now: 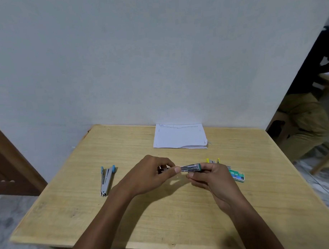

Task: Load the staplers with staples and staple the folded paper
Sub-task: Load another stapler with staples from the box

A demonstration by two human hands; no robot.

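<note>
Both my hands hold a small green-ended stapler [191,168] above the middle of the wooden table [163,213]. My left hand [152,174] pinches its front end with thumb and forefinger. My right hand [210,175] grips its green rear end. A blue-tipped stapler [106,179] lies opened on the table to the left. A yellow-tipped stapler [213,161] shows partly behind my right hand. A green staple box [236,175] lies just right of that hand. The folded white paper [179,136] rests at the table's far edge by the wall.
The table stands against a pale wall [139,60]. A brown door [10,163] is at the left. At the right a person [305,119] sits on a wooden chair beyond the table.
</note>
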